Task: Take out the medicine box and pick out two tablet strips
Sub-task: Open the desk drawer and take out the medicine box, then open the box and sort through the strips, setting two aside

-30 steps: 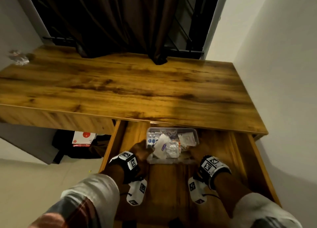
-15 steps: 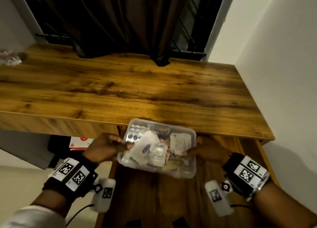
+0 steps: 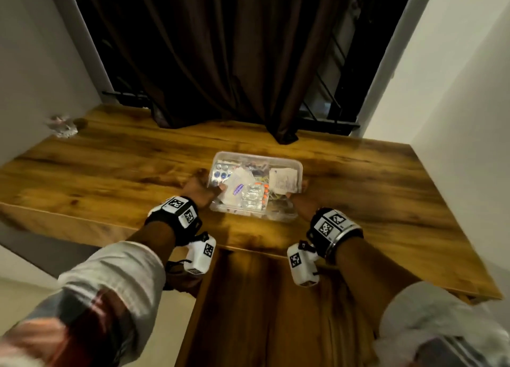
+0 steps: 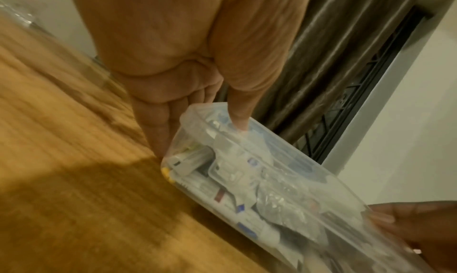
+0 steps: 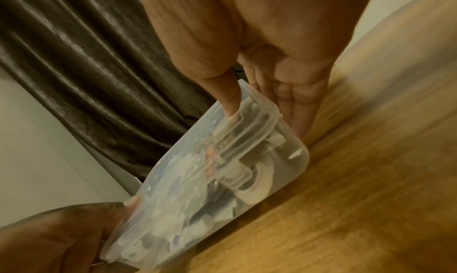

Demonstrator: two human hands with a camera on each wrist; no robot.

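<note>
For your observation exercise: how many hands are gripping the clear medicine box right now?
2. The left hand grips the left end of the medicine box and the right hand grips its right end, thumbs hooked over the rim.

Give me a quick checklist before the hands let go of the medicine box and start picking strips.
1. Medicine box out of the drawer and over the desk: ok.
2. Box base fully set down on the desk: cannot tell; the wrist views are blurred.
3. Left hand grip on the box's left end, thumb over the rim: ok.
4. Right hand grip on the right end, thumb over the rim: ok.
5. Box top open, no lid on it: ok.
6. Tablet strips in reach: ok; a blue-tablet strip and a silver strip lie on top.
</note>
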